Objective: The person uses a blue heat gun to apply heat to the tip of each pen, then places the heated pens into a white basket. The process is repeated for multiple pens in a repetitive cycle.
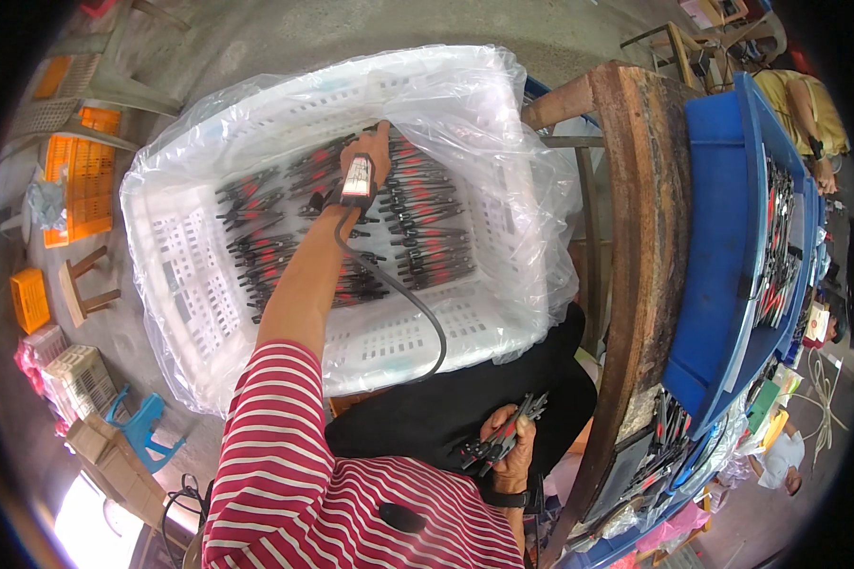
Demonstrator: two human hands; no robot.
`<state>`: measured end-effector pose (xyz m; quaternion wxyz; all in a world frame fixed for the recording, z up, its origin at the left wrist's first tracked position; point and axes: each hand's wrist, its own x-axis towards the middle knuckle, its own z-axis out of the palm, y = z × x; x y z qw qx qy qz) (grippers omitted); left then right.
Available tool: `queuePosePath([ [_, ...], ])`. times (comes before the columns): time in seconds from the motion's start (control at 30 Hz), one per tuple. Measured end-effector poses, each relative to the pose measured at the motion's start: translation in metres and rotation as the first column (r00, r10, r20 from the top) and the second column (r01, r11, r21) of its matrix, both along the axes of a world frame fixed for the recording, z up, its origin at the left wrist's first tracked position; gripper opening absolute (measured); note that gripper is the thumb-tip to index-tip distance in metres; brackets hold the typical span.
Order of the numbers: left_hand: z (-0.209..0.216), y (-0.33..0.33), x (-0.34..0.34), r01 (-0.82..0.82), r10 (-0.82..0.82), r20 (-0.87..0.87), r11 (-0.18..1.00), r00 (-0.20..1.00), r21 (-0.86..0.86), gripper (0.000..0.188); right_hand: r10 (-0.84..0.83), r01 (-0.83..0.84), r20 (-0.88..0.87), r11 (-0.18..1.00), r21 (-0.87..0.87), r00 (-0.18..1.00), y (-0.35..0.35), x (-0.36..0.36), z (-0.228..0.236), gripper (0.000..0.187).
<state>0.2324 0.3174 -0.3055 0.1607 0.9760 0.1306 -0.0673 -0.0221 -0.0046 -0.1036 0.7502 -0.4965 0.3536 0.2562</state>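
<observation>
My left hand [368, 156] reaches into a white plastic crate [199, 275] lined with clear plastic film. Its fingers are bent together at the far end of the rows, with a dark piece at the fingertips, mostly hidden by the hand. A device with a white-and-red label and a black cable [417, 308] is strapped at this wrist. Rows of slim black-and-red tools [427, 213] lie on the crate floor on both sides of the hand. Close to my body, my right hand [514, 453] is closed around a bundle of slim black-and-red tools [503, 438].
To the right stands a wooden bench [640, 228] with a blue bin [721, 256] of similar pieces. More dark pieces [659, 436] lie near its front. At left are orange crates [90, 185], a blue stool [144, 427] and cardboard boxes [114, 465]. Another person [811, 114] sits at far right.
</observation>
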Motion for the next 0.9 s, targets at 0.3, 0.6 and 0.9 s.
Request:
queuePosePath([
  [0.3, -0.003, 0.001, -0.006, 0.039, -0.039, 0.026, 0.999, 0.999, -0.004, 0.048, -0.003, 0.003, -0.006, 1.0, 0.003, 1.0, -0.001, 0.0, -0.001, 0.049],
  [0.6, -0.001, 0.001, -0.01, 0.063, -0.063, 0.021, 0.998, 0.998, 0.005, 0.054, 0.01, -0.009, 0.015, 0.999, -0.048, 1.0, 0.002, 0.0, 0.001, 0.05],
  [0.9, -0.004, -0.011, -0.018, 0.033, -0.038, 0.151, 0.999, 0.988, 0.03, 0.041, 0.036, -0.036, 0.005, 0.999, -0.039, 0.999, 0.001, 0.001, 0.002, 0.049],
])
